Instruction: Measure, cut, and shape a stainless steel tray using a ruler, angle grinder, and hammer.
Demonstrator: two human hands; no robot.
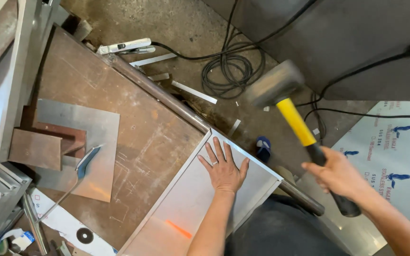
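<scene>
A large steel sheet (395, 156) lies at the right edge — its white protective film is a printed label of sorts, with repeated blue emblems and rows of dark lettering. Far left of that sheet, at the bottom edge, a white strip (67, 226) with small red and blue marks lies flat — a black disc (84, 235) rests on it.
</scene>
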